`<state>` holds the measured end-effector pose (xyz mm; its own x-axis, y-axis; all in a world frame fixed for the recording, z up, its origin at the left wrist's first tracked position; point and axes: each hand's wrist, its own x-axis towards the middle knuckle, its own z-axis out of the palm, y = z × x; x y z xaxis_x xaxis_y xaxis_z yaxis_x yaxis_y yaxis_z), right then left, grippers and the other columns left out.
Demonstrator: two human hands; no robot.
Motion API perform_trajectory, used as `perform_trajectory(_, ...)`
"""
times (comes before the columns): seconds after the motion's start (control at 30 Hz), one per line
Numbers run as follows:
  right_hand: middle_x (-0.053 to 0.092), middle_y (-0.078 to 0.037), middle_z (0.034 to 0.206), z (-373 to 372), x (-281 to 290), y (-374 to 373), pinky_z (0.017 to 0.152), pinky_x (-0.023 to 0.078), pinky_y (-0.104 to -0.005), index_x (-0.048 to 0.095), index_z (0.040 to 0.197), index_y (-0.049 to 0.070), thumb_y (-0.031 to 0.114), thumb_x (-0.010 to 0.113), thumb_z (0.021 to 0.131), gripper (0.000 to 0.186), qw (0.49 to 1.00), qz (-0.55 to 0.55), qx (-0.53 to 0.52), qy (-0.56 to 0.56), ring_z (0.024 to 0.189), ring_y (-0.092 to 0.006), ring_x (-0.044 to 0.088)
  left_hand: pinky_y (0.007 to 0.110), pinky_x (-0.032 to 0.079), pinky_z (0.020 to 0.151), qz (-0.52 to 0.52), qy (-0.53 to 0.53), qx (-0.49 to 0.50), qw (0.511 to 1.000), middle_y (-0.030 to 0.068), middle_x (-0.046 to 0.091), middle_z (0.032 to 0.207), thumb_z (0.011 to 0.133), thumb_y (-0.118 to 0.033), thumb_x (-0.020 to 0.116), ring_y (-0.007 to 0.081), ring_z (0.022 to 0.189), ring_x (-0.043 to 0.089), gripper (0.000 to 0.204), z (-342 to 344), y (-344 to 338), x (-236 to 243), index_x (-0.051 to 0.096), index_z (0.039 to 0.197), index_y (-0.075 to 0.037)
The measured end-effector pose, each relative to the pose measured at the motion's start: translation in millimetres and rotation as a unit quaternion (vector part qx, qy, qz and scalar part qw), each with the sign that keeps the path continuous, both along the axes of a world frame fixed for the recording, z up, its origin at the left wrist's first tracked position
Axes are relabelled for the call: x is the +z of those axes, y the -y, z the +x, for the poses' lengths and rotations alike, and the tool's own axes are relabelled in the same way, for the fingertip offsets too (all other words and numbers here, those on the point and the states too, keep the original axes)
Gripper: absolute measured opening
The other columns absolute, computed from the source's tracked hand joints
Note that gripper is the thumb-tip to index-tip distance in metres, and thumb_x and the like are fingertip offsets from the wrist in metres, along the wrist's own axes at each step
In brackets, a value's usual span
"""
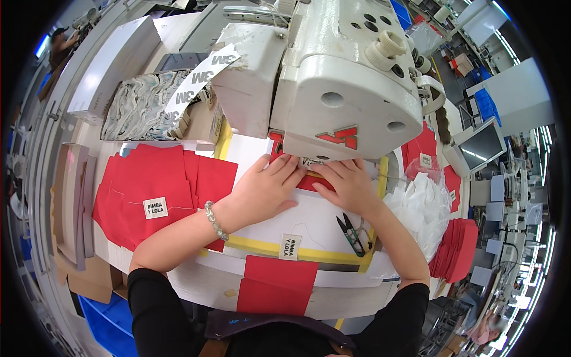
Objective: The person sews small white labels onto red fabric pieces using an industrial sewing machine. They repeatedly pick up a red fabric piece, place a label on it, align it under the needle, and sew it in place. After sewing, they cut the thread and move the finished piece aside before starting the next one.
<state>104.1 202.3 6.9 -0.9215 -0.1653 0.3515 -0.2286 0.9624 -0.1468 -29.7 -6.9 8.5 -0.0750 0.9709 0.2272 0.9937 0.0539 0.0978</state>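
My left hand (269,185) lies with its fingers stretched out on a red fabric piece (308,182) under the head of a large white sewing machine (351,77). A beaded bracelet circles that wrist. My right hand (350,185) rests on the same fabric from the other side, fingers spread and palm down. Between the fingertips of both hands sits a small white label (311,162) with dark print; the machine head partly hides it. Black thread snips (350,234) lie by my right forearm. Another white label (290,246) lies nearer to me.
Red fabric pieces (148,196) are piled at left, one bearing a label. A red piece (277,284) hangs over the front edge. At right are crumpled white material (419,205) in a clear bag and stacked red pieces (457,250). A box of label strips (148,106) stands back left.
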Motion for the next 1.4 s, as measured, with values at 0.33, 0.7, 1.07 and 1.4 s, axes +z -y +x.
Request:
perform_trajectory(0.33,0.065,-0.006,0.111,-12,-6,16,0.098,0.033,-0.0414,0.067,0.116,0.015,0.020,0.069,0.083,0.034,0.984,-0.160,-0.023,0.076,0.109,-0.0253,0.055,0.044,0.033,0.109,0.033,0.043,0.048,0.997,0.0152,0.058,0.124,0.084,-0.057,0.062,0.0306,0.123,0.046,0.074,-19,-6,-11,0.056,0.125,0.005)
perform_trajectory(0.7,0.066,-0.004,0.107,-4,-9,2,0.098,0.038,-0.0389,0.067,0.116,0.011,0.018,0.071,0.079,0.039,0.998,-0.055,0.018,0.004,0.106,-0.0216,0.059,0.042,0.034,0.109,0.040,0.000,0.049,0.998,0.0161,0.059,0.122,0.086,-0.059,0.057,0.0334,0.126,0.044,0.076,-15,-8,-18,0.060,0.120,0.009)
perform_trajectory(1.07,0.065,-0.003,0.110,-3,-9,1,0.096,0.039,-0.0393,0.067,0.115,0.011,0.017,0.071,0.078,0.038,0.998,-0.061,0.013,0.004,0.106,-0.0203,0.058,0.041,0.036,0.107,0.058,-0.008,0.048,0.997,0.0164,0.056,0.120,0.084,-0.054,0.064,0.0293,0.110,0.053,0.076,-12,-9,-15,0.055,0.124,0.010)
perform_trajectory(1.4,0.064,-0.005,0.114,-3,-13,1,0.096,0.038,-0.0398,0.066,0.114,0.010,0.016,0.068,0.079,0.035,0.996,-0.080,0.022,0.011,0.110,-0.0206,0.056,0.041,0.038,0.106,0.029,0.017,0.050,0.998,0.0195,0.054,0.125,0.084,-0.053,0.064,0.0329,0.119,0.050,0.076,-11,-10,-11,0.055,0.124,0.012)
